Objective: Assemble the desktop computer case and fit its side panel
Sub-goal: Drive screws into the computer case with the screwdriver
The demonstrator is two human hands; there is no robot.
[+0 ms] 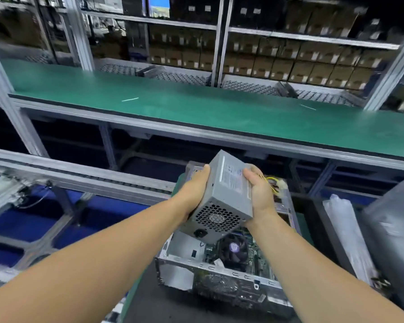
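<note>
The open case (219, 271) lies on its side on the bench (149, 304), its fan (234, 249) and board exposed. Above it hangs a grey PSU (224, 197), vent grille facing the camera, grasped between the left grip (196, 190) and the right grip (259, 192), yellow wires (274, 183) trailing behind.

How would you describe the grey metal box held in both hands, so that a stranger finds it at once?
Start at the long green conveyor belt, then look down to the open grey computer case below it. Above that case, the left hand and right hand hold the grey metal power supply box. Only it has a honeycomb fan grille and trailing yellow wires.
</note>
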